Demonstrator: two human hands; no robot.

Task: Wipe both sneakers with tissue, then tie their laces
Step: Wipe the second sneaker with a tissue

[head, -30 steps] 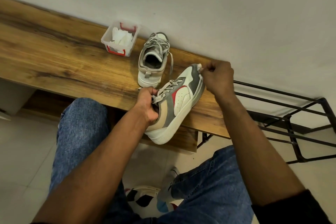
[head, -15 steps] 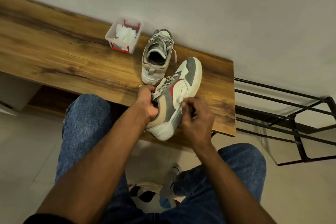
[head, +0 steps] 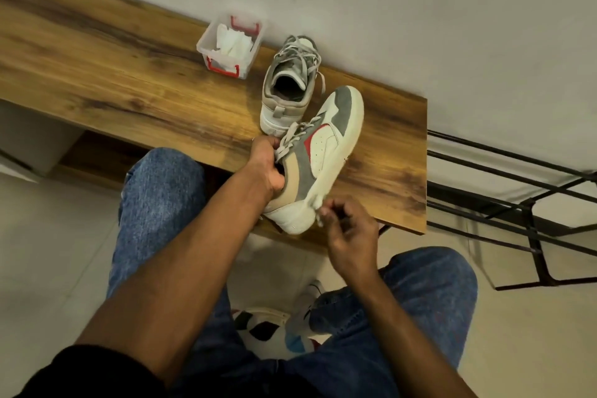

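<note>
A white, grey and red sneaker (head: 323,152) lies tilted on its side at the front edge of the wooden bench (head: 129,90). My left hand (head: 266,163) grips its collar by the loose laces. My right hand (head: 347,229) pinches a small wad of white tissue (head: 318,205) against the heel sole. The second sneaker (head: 287,87) stands upright behind it, laces loose, toe toward the wall. A clear plastic box (head: 231,43) with red clips holds more white tissues, left of that sneaker.
The bench ends at the right near a black metal rack (head: 517,203). A wall rises just behind the bench. My knees in blue jeans sit below the bench edge, with a patterned shoe (head: 265,326) on the tiled floor between them.
My right hand has slid the tissue from the sneaker's toe down along its side to the heel. My left hand keeps its grip on the collar.
</note>
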